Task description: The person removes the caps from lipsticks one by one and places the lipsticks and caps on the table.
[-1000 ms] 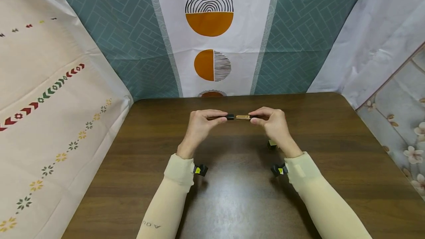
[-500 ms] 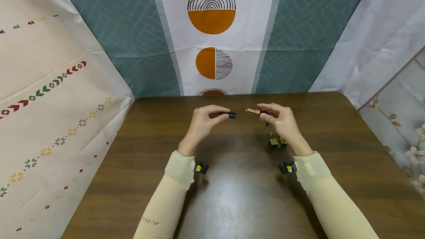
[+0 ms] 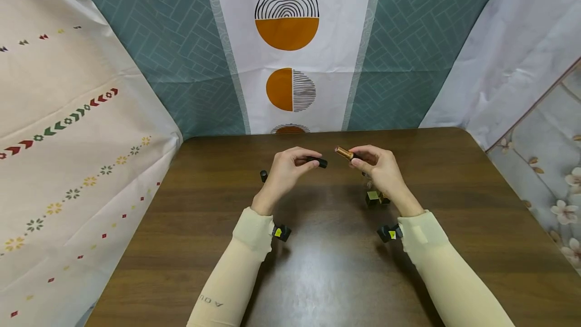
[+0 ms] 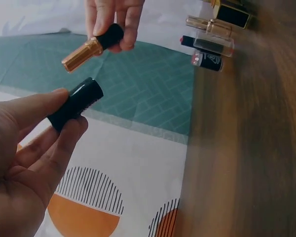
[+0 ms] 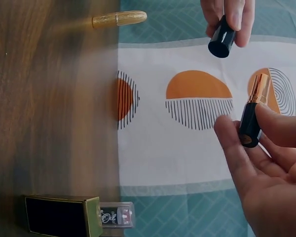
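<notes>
My left hand [image 3: 290,168] pinches a black lipstick cap [image 4: 78,103] between thumb and fingers, above the table's far half. Facing it, my right hand [image 3: 379,165] holds a lipstick tube [image 5: 250,116] by its black base. The tube's gold upper part [image 3: 344,153] points toward the left hand and tilts up and away. A short gap separates cap and tube. Thumb and fingers hide part of the cap in the head view. In the left wrist view, the lipstick [image 4: 84,54] appears beyond the cap.
Near the right wrist stand a black-and-gold box [image 3: 372,198], a gold tube [image 4: 207,23] and a small labelled bottle [image 4: 207,61]. Behind the left hand stands a dark cylinder [image 3: 264,176]; a gold tube [image 5: 119,19] shows in the right wrist view. Patterned cloth [image 3: 290,90] hangs behind the table.
Cap and gold tube, nearly end to end a second ago, are now apart. The lipstick has tilted, and the left hand has shifted slightly right, uncovering the dark cylinder.
</notes>
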### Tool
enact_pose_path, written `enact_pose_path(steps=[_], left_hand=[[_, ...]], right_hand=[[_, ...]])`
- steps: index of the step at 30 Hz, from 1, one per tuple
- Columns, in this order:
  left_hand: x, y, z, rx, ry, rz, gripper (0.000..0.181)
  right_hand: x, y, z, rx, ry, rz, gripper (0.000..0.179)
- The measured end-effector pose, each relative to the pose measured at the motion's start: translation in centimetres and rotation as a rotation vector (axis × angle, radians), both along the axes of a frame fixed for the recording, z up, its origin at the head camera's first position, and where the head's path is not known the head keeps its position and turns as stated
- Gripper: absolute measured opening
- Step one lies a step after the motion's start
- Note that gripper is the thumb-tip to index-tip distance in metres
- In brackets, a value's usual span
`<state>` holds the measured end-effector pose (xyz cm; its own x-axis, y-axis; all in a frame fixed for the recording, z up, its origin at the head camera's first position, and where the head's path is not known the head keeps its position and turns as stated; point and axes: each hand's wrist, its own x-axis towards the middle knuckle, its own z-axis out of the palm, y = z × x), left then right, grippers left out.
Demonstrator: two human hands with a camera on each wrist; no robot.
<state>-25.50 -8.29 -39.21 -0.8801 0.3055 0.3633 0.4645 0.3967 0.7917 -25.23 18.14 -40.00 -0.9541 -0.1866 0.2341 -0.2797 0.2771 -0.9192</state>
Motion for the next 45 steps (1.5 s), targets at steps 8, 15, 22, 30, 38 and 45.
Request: enact_pose_path(steps=[8,15,22,30,38,45], left_hand=[[-0.4,0.9,-0.1,0.015,-0.031,-0.014,0.030],[-1.1,1.7,-0.5,0.027,-0.067,0.014,0.025],[-1.5,2.4,-0.7,0.008,-0.072,0.025,0.021],[-2.1,3.2,-1.0,-0.015,-0.093,0.004,0.023],[-2.9,4.0,-1.6,-0.057,-0.095,0.002,0.024],[-3.5,4.3,-2.2,-0.098,-0.145,0.016,0.027]], right_hand=[[0.1,0.5,0.0,0.059,0.021,-0.050,0.030],[0.2,0.8,0.0,0.065,0.008,-0.053,0.031],[-0.1,0.9,0.0,0.060,-0.028,-0.037,0.030],[-0.1,0.9,0.1,0.078,-0.052,-0.041,0.031],[-0.4,0.2,-0.2,0.148,-0.017,-0.075,0.032],[-0.9,-0.5,-0.6,0.213,-0.004,-0.122,0.038]])
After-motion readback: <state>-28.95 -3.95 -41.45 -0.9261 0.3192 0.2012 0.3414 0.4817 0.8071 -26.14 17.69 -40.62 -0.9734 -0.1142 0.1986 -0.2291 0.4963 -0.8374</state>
